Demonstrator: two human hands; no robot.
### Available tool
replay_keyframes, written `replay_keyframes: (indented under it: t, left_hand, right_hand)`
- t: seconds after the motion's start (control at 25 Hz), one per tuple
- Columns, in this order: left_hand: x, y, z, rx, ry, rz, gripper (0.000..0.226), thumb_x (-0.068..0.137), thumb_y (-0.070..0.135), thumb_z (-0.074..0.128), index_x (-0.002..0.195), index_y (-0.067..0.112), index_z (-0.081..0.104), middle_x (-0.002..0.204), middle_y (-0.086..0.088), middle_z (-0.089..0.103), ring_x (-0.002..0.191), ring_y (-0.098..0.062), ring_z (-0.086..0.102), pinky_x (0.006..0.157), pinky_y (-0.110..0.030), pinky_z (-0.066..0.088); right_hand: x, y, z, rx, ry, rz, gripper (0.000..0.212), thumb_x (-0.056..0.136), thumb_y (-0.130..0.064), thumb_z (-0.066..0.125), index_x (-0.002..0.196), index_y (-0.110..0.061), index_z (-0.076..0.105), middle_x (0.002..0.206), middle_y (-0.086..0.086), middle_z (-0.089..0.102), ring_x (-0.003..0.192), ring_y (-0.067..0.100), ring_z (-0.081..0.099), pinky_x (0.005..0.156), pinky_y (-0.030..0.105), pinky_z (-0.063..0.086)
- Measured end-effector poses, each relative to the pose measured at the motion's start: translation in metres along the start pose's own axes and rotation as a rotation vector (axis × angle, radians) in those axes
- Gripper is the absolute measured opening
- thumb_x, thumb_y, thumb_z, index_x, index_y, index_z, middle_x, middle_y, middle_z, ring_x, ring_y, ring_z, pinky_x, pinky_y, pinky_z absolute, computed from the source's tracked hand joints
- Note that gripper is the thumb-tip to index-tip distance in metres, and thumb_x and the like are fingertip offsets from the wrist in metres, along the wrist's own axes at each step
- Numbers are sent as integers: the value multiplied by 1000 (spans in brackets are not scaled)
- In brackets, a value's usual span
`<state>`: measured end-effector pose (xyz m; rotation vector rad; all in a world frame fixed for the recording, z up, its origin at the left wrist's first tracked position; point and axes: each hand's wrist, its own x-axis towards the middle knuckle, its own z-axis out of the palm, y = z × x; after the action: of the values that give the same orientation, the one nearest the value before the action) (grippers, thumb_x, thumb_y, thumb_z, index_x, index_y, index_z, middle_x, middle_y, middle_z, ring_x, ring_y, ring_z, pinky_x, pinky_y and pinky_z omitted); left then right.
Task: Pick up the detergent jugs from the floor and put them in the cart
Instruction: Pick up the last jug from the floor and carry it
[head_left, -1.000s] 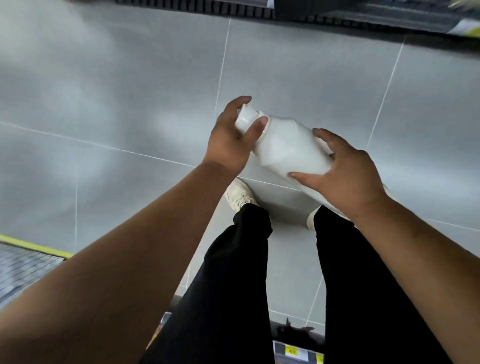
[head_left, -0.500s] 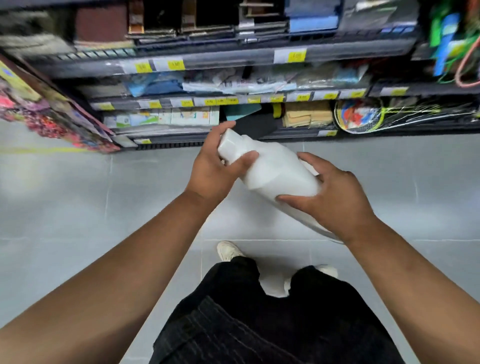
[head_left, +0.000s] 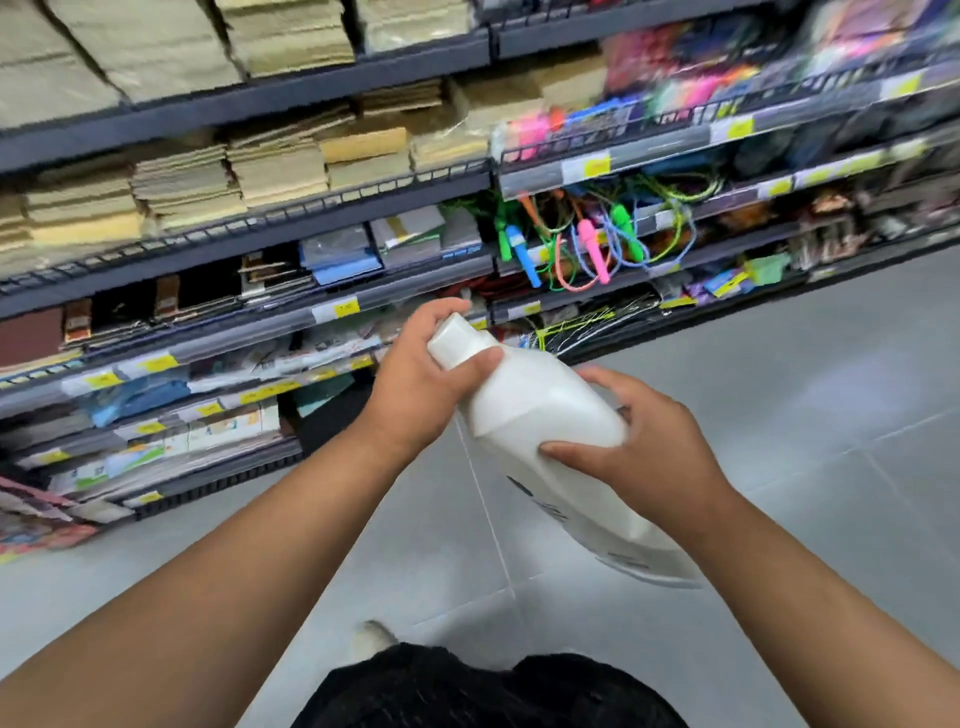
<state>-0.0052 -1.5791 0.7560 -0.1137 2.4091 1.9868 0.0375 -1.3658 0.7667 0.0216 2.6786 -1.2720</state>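
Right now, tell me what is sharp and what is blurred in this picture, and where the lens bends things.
Head view: the jug and both hands, left and right, are fairly sharp; the shelves smear with motion blur, worst at the upper right, where the price tags are unreadable. Wide-angle distortion bows and tilts the shelf lines. Soft glare patches sit on the floor.

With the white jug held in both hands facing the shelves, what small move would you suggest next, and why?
Probably keep both hands on it and turn to find the cart. The left hand grips the neck of the white detergent jug, the right hand wraps its body, and it is tilted above the floor. Only shelves are ahead; no cart is in view.
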Motion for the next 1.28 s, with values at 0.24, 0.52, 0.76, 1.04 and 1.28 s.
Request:
replay_keyframes:
  t: [0.24, 0.52, 0.76, 1.04, 1.28]
  left_hand:
    - [60, 70, 148, -44, -240, 98, 43, 82, 7, 76, 119, 18, 57, 94, 2, 60, 66, 0, 55, 59, -14, 47]
    - [158, 117, 300, -86, -496, 152, 50, 80, 16, 80, 123, 23, 56, 107, 5, 61, 82, -5, 58, 70, -14, 49]
    - [264, 163, 436, -31, -803, 271, 51, 71, 33, 80, 112, 46, 54, 119, 3, 62, 96, -14, 60, 86, -28, 51]
    - [331, 214, 619, -72, -1075, 288, 50, 80, 11, 79, 116, 36, 54, 108, 14, 58, 84, 3, 57, 80, -17, 47]
    - [391, 251, 794, -14, -1067, 293, 47, 80, 18, 78, 118, 36, 58, 98, 9, 61, 74, 0, 56, 65, -16, 44]
  right_hand:
    - [7, 62, -127, 25, 229, 96, 71, 58, -52, 86, 122, -39, 59, 109, -22, 65, 95, 7, 61, 83, 26, 47]
    - [54, 117, -247, 80, 401, 300, 64, 57, -46, 89, 115, -45, 62, 103, -23, 68, 87, -2, 64, 70, 14, 46]
    - [108, 161, -337, 190, 640, 432, 63, 59, -31, 90, 114, -44, 63, 93, -22, 71, 76, -5, 65, 61, 7, 45]
    - [150, 240, -457, 323, 817, 528, 64, 62, -30, 90, 119, -44, 64, 95, -14, 73, 63, -2, 63, 49, 8, 40]
    - [206, 349, -596, 370, 833, 500, 64, 60, -32, 89, 118, -43, 65, 98, -22, 72, 78, -4, 66, 54, 6, 41]
